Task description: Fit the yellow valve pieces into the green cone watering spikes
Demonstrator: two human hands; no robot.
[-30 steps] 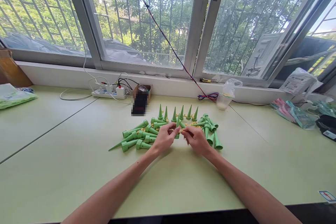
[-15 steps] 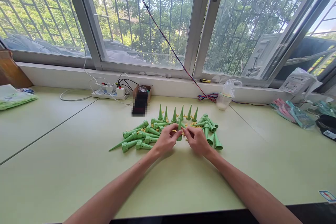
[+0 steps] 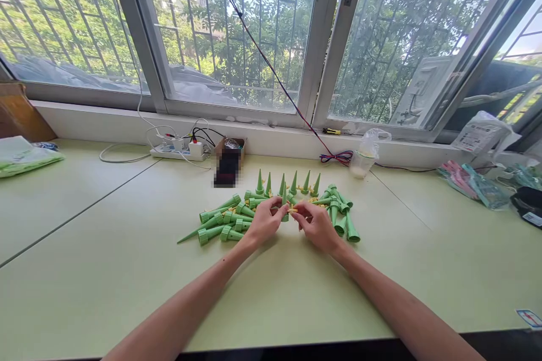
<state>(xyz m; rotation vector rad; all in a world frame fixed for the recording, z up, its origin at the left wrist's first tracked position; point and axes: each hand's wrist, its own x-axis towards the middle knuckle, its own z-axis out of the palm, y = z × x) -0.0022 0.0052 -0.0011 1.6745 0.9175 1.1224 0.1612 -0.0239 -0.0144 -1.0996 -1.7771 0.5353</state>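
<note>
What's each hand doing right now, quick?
Left hand: closed, holding a green cone, tip up.
Right hand: closed, pinching a small yellow piece.

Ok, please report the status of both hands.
Left hand gripping upright green plastic cone. Right hand pinching small yellow plastic piece beside it. Loose green cones close on both sides.

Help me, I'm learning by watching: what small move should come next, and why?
Probably push the yellow piece gently toward the green cone: the left hand holds the cone point-up, while the right hand pinches the yellow piece close beside it.
</note>
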